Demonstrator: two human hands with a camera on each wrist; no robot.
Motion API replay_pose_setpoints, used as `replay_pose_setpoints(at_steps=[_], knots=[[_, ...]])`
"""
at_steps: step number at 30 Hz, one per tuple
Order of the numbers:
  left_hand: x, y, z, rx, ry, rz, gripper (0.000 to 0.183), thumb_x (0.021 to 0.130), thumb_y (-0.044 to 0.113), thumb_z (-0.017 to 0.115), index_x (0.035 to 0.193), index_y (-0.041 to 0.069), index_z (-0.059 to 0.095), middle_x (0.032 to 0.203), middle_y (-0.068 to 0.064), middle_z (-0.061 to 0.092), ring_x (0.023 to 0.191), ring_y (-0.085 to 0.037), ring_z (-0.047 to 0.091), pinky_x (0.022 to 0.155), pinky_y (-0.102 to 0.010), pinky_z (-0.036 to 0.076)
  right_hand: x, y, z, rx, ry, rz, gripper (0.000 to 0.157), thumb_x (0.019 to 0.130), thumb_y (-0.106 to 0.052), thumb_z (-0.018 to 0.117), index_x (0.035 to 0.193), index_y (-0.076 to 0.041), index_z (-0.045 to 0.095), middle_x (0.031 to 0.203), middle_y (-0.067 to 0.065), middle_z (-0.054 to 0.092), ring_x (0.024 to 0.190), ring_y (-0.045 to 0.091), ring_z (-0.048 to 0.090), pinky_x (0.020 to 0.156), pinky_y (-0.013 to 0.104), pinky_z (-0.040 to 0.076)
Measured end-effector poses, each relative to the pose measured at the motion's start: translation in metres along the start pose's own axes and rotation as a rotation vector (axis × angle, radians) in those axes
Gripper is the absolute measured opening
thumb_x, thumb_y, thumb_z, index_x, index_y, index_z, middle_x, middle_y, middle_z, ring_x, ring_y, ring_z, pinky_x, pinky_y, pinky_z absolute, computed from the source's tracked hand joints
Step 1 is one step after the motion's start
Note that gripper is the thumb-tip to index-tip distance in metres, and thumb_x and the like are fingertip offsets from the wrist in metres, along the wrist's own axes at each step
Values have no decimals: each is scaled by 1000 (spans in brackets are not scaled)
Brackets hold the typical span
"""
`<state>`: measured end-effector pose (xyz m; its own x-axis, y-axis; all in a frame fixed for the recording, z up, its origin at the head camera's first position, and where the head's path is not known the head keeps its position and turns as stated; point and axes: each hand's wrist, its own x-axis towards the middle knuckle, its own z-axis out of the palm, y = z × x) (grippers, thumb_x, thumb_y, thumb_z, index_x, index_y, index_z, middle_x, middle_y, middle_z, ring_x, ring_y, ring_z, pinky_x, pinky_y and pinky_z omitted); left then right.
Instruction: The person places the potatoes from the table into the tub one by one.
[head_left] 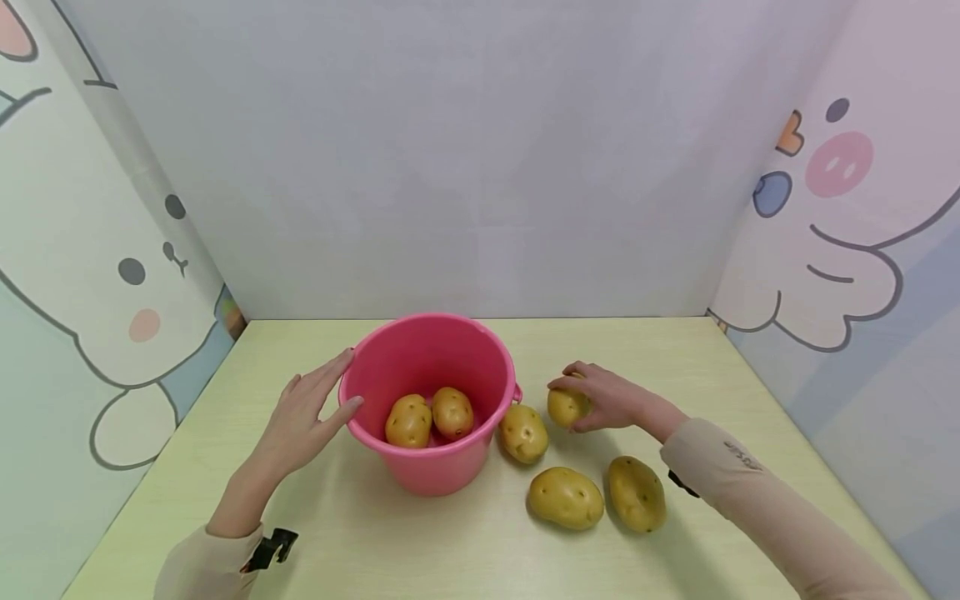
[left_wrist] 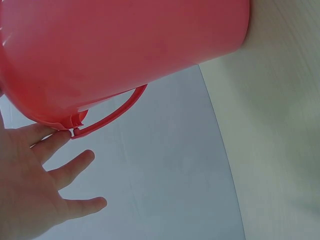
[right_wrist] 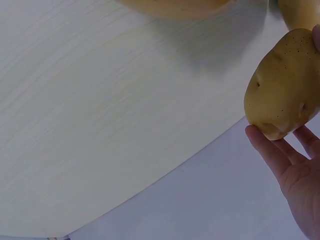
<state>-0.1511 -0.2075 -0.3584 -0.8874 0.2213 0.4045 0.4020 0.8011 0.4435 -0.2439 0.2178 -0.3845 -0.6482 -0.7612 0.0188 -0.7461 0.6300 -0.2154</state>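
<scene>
A pink bucket stands on the table with two potatoes inside. My left hand touches its rim from the left, fingers spread and fairly straight. In the left wrist view, fingertips of the left hand meet the rim beside the handle hinge. To the right of the bucket, my right hand grips a potato between thumb and fingers. The right wrist view shows this potato held by the fingertips; most of the thumb is out of frame.
Beside the bucket lies one potato. Two more, a rounded potato and a longer potato, lie nearer the front. A pale wall rises behind the table, with cartoon-printed panels at both sides.
</scene>
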Motion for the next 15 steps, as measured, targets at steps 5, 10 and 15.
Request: replay_pose_setpoints(at_steps=[5,10,15], knots=[[0,0,0,2,0,2,67,80,26,63,137,12,32,134,-14,37,119,-34,33,91,-65,16,-4,-4,-6,-13,-5,1,62,68,-37,73,121,-14,51,117,15,44,101,29,46,84,45,40],[0,0,0,3,0,0,67,80,29,62,137,11,32,134,-14,36,119,-35,33,91,-65,16,-8,-6,-10,-18,3,-12,62,68,-38,72,121,-13,52,115,15,45,99,29,47,82,45,41],[0,0,0,4,-2,-3,67,81,33,60,137,11,32,134,-14,36,119,-35,33,91,-65,16,-11,-8,-13,-27,0,-16,61,69,-38,71,121,-12,51,114,14,46,98,28,47,81,44,41]])
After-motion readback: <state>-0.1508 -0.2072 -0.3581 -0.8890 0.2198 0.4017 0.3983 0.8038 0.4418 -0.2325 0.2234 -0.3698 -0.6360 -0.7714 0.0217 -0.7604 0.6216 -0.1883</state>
